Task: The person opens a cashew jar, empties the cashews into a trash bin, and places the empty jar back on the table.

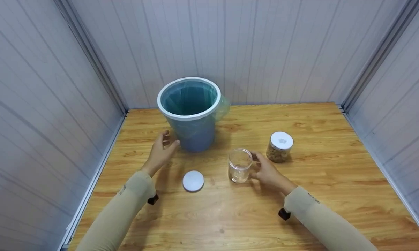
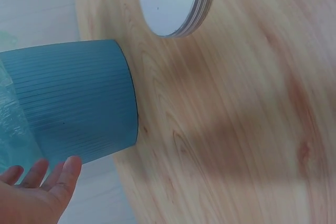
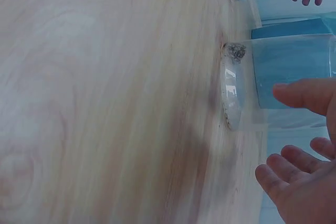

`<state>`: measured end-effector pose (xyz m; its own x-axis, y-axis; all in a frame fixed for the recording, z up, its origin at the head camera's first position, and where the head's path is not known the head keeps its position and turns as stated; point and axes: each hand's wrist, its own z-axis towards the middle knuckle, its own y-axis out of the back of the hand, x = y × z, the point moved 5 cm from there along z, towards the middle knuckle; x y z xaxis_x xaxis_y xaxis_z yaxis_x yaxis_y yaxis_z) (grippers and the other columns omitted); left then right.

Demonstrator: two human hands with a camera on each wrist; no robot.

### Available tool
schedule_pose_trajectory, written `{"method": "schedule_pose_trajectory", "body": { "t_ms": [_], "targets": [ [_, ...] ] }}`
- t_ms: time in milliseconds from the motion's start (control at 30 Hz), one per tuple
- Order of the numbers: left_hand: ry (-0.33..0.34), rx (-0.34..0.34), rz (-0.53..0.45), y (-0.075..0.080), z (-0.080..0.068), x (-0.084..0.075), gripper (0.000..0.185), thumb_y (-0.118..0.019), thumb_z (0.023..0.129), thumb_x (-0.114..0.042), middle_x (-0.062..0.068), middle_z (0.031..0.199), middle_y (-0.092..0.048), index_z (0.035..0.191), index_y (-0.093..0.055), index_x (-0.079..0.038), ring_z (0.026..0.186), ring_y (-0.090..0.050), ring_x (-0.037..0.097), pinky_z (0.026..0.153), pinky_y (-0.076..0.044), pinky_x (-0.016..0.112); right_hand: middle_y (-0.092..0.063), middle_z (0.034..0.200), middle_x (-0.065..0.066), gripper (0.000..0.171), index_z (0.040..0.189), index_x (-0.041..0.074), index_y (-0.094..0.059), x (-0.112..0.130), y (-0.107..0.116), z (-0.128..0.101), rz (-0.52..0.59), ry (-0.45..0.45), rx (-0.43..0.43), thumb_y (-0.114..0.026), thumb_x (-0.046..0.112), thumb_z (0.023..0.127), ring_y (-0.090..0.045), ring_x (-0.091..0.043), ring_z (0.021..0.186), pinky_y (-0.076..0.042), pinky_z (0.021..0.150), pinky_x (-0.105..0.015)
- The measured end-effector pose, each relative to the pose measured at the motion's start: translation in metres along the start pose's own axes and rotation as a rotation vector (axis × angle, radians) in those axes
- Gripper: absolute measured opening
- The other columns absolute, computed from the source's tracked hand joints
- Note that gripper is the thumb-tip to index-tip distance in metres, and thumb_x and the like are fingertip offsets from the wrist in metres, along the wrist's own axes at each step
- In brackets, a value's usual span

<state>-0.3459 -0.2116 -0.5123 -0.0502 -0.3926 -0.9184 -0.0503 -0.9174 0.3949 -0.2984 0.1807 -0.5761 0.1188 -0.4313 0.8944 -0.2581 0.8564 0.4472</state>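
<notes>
A clear jar (image 1: 240, 167) without a lid stands upright on the table, with a little dark residue near its base in the right wrist view. Close to its right side is my right hand (image 1: 268, 173), thumb and fingers (image 3: 281, 169) spread apart and not wrapped round it. Whether they touch the jar, I cannot tell. My left hand (image 1: 161, 151) hovers by the left side of a blue bin (image 1: 197, 137), fingers relaxed and holding nothing. A round white lid (image 1: 193, 181) lies flat on the table between the two hands.
Beyond my right hand stands a second jar (image 1: 279, 150), white-lidded and filled with brown pieces. The bin has a green liner (image 1: 192, 101) under a white rim ring, and part of it hangs out at the right. Panel walls (image 1: 265, 52) enclose the wooden table (image 1: 223, 216).
</notes>
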Motion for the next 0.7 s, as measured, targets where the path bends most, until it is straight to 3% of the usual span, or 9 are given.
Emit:
{"method": "schedule_pose_trajectory", "body": {
  "t_ms": [300,700],
  "targets": [
    [0.039,0.046,-0.003,-0.004,-0.003,0.004,0.069,-0.063,0.11,-0.033,0.025,0.164,-0.047,0.163,-0.036,0.001,0.154,-0.044,0.044,0.127,-0.04,0.057,-0.065,0.144,-0.031,0.049,0.139,-0.011,-0.063,0.005,0.017,0.0,-0.074,0.083,-0.167,-0.076,-0.01,0.091,-0.06,-0.05,0.136,-0.05,0.116,-0.063],
    [-0.006,0.041,0.026,-0.01,-0.005,0.004,0.057,-0.067,0.108,-0.028,0.029,0.153,-0.056,0.151,-0.051,0.006,0.144,-0.055,0.044,0.122,-0.047,0.056,-0.072,0.131,-0.03,0.04,0.129,-0.012,-0.069,0.016,0.042,-0.003,-0.154,0.17,-0.301,-0.076,-0.013,0.09,-0.068,-0.049,0.122,-0.057,0.104,-0.062]
  ]
}}
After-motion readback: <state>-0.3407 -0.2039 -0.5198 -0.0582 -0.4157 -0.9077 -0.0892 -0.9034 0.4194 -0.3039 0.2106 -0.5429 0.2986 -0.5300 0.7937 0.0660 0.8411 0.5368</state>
